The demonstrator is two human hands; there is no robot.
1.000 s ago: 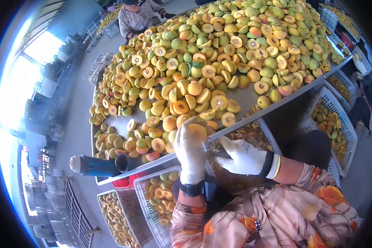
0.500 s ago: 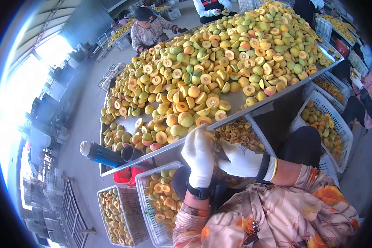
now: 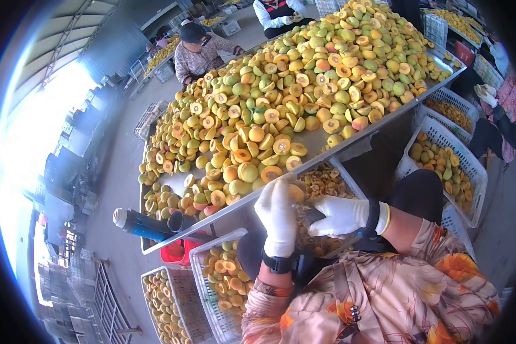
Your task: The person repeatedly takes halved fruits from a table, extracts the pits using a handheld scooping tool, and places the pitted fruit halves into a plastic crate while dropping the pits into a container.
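My left hand point(image 3: 277, 215), in a white glove, is closed around a yellow peach half point(image 3: 296, 194); part of the fruit shows beside the fingers. Close by on the right, my gloved right hand point(image 3: 339, 216) grips a small dark blade-like tool point(image 3: 312, 214) that points toward the peach half. The fingers hide much of the tool. Both hands are over a crate point(image 3: 350, 180) filled with brownish pits and scraps. Just beyond them, the metal-edged table point(image 3: 315, 143) bears a large heap of halved peaches point(image 3: 258, 135), cut faces and skins showing.
A blue thermos point(image 3: 143, 223) and dark cup point(image 3: 180, 221) stand at the table's near left corner, above a red container point(image 3: 180, 251). Crates of peach halves stand at left point(image 3: 195, 275) and right point(image 3: 479, 200). Co-workers point(image 3: 198, 54) sit around the table.
My right hand has moved slightly away from the left, exposing the dark tool and more of the peach half. The whole view has shifted a little.
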